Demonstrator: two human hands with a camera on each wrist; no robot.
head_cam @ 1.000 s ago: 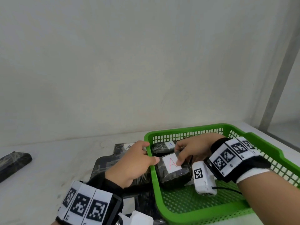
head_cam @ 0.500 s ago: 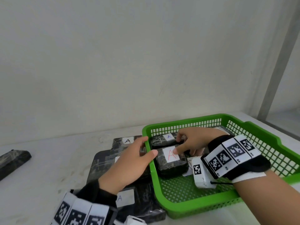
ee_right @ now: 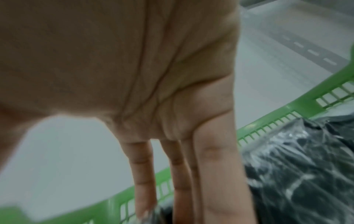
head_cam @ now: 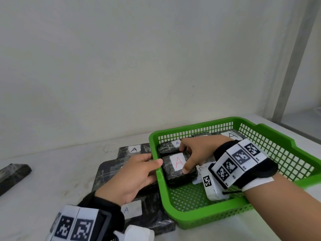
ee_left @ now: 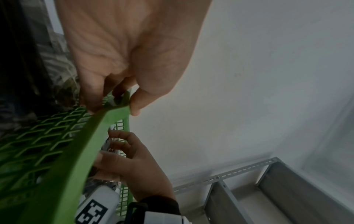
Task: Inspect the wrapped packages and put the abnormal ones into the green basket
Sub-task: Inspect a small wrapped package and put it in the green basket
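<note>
Package with red "A" label lies flat in the near-left corner of the green basket, its long axis running from about 5 o'clock to 11 o'clock, label face up. It is a black block under shiny, wrinkled clear film. The right hand holds it, thumb on the near label edge and fingers curled over its far end. The left hand, at 9 o'clock from it, pinches the basket's left rim between thumb and fingers. Another wrapped package sits just beyond at 12 o'clock; flat ones lie outside the basket at 8 o'clock.
</note>
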